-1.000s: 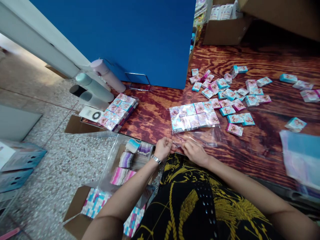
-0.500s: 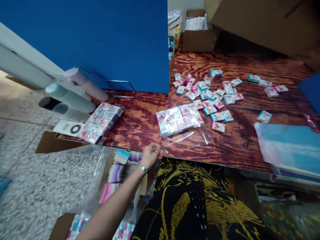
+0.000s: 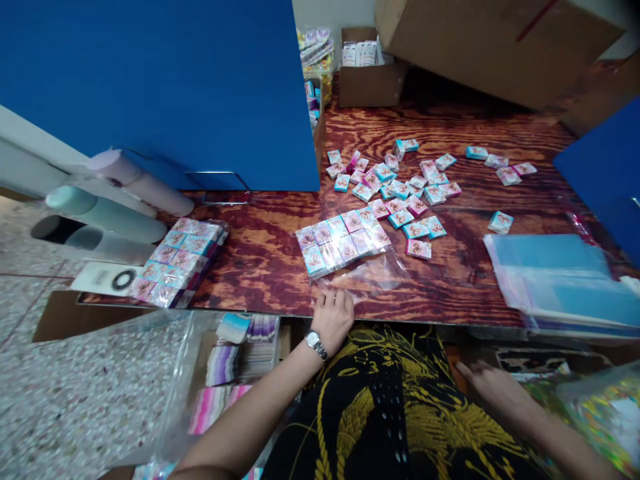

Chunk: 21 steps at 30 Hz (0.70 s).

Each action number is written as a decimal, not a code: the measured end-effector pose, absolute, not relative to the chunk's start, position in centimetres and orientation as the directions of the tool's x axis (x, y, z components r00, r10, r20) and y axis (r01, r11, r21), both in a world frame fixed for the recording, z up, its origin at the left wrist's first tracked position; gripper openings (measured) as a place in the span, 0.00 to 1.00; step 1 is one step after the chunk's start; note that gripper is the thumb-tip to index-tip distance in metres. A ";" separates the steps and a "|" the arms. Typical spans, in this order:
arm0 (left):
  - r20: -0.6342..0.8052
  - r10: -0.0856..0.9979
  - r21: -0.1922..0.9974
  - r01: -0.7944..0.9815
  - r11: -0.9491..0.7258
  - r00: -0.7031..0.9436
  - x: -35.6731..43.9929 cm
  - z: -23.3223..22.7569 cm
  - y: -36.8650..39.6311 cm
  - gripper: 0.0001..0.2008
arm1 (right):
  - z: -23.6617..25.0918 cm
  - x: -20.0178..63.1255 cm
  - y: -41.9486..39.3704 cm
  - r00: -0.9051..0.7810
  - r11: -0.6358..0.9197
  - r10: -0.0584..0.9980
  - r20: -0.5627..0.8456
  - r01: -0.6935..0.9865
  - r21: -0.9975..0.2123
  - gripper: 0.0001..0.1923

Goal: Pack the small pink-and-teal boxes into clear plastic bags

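Left hand (image 3: 334, 316) flat on clear bag (image 3: 350, 257) holding small boxes (image 3: 341, 240).

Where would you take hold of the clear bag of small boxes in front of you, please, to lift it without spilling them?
Probably by the empty open flap of the clear bag, from the near table edge. The small boxes fill its far half, and the slack mouth points toward the left hand resting flat on it. Pinching the mouth closed and raising it should keep the boxes at the bottom.
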<state>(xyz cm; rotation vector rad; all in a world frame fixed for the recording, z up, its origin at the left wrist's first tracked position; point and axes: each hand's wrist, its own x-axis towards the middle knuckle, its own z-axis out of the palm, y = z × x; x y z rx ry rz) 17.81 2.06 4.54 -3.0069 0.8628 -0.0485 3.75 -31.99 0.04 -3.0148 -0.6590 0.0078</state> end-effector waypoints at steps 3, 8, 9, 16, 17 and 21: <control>-0.050 -0.569 -0.054 -0.571 -0.819 0.821 17.9 4.1 1.5 0.11 | 2.6 8.0 -31.6 0.800 -0.800 0.600 -0.021 0.598 -0.045 0.25; -0.022 -0.596 0.004 -0.596 -0.803 0.803 17.8 4.9 2.2 0.08 | 5.8 14.8 -25.7 0.695 -0.694 0.694 0.187 0.715 -0.083 0.23; -0.001 -0.593 0.003 -0.593 -0.805 0.805 17.9 5.3 2.4 0.08 | 5.9 15.8 -24.4 0.683 -0.685 0.691 0.236 0.723 -0.087 0.23; 0.165 -0.567 -0.058 -0.566 -0.822 0.807 18.1 6.2 3.6 0.09 | 3.8 21.2 -20.1 0.702 -0.757 0.575 0.420 0.651 -0.051 0.22; 0.183 -0.561 -0.055 -0.562 -0.826 0.807 18.1 6.0 3.6 0.09 | 3.6 21.7 -20.1 0.705 -0.765 0.564 0.431 0.642 -0.048 0.20; 0.236 -0.510 -0.075 -0.508 -0.858 0.827 18.1 5.1 3.6 0.13 | 3.3 23.1 -20.8 0.661 -0.725 0.603 0.447 0.688 -0.038 0.12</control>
